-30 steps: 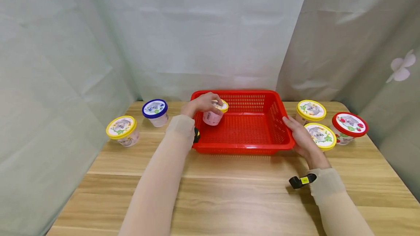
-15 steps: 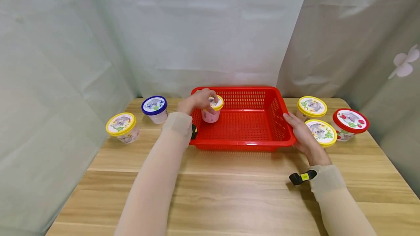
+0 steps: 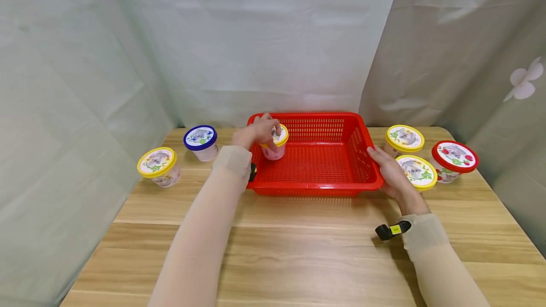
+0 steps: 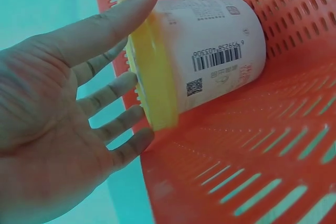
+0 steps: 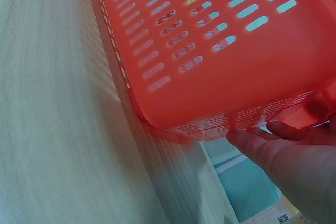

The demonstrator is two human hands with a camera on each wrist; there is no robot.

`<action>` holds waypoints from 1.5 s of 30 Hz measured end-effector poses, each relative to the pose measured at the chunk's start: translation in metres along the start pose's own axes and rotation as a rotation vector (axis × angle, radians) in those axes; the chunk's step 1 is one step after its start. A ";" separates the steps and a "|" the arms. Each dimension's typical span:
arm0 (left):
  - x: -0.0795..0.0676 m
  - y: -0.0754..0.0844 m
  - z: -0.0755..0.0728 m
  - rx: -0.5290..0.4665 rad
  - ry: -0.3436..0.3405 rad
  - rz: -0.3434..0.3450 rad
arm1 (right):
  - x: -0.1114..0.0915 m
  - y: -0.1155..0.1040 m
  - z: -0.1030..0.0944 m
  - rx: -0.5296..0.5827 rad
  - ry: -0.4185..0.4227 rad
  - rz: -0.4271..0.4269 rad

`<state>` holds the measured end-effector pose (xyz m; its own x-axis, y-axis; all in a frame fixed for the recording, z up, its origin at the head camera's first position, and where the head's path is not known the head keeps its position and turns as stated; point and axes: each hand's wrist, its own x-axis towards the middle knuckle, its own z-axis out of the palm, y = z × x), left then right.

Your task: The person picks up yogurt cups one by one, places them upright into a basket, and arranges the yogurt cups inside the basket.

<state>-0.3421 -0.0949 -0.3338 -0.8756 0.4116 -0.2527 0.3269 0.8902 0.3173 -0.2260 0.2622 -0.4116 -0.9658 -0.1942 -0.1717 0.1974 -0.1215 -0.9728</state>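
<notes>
Tub [image 4: 220, 45] has come upright since a second ago, in basket [image 3: 315, 165] just under loosely spread left hand [image 3: 257, 131] (right hand [image 3: 393, 172] gripping rim [image 3: 307, 185]); looks like placing, next wanting clean release.

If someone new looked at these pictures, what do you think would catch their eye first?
Most likely the bright red basket at the centre of the head view, with a yellow-lidded tub inside near its left end and the left hand at that tub's lid. Next, perhaps, the blue-lidded tub left of the basket and the red-lidded tub at the far right, each the only one of its lid colour.
</notes>
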 end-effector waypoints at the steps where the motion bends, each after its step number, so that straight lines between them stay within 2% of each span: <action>1: 0.000 -0.001 0.000 -0.002 -0.001 0.002 | 0.000 0.000 0.000 0.001 0.001 0.002; 5: -0.001 -0.004 -0.004 -0.003 -0.003 0.021 | -0.002 0.000 0.000 0.007 0.002 0.004; 8: -0.003 -0.004 -0.009 -0.040 0.014 0.052 | -0.003 -0.001 0.000 0.011 -0.003 0.001; 18: -0.018 -0.006 -0.025 -0.263 0.097 0.127 | -0.001 -0.001 0.002 0.043 -0.006 -0.001; 27: -0.033 -0.020 -0.041 -0.360 0.229 0.209 | 0.002 -0.003 0.006 0.006 -0.001 0.020; 39: -0.041 -0.036 -0.045 -0.426 0.277 0.215 | 0.001 -0.003 0.003 0.001 0.008 0.021; 45: -0.051 -0.045 -0.042 -0.482 0.335 0.174 | 0.001 -0.003 0.002 -0.005 0.003 0.020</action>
<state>-0.3272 -0.1637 -0.2968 -0.9136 0.3895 0.1166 0.3461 0.5945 0.7257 -0.2272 0.2600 -0.4088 -0.9621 -0.1941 -0.1916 0.2159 -0.1130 -0.9698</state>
